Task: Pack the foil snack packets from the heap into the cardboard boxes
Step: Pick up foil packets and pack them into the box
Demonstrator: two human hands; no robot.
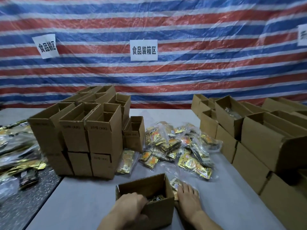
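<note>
Left hand [131, 205] is gripping cardboard box [159, 213] by its near wall; right hand [188, 196], fingers straight, is pressing foil snack packets [176, 182] just beside it

Packets [194, 165] are glossy foil, the box [159, 211] matt cardboard

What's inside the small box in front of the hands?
Gold-and-dark foil packets lie low in the small box. The left hand, curled over its near rim, hides the rest, so I can't count them.
</note>
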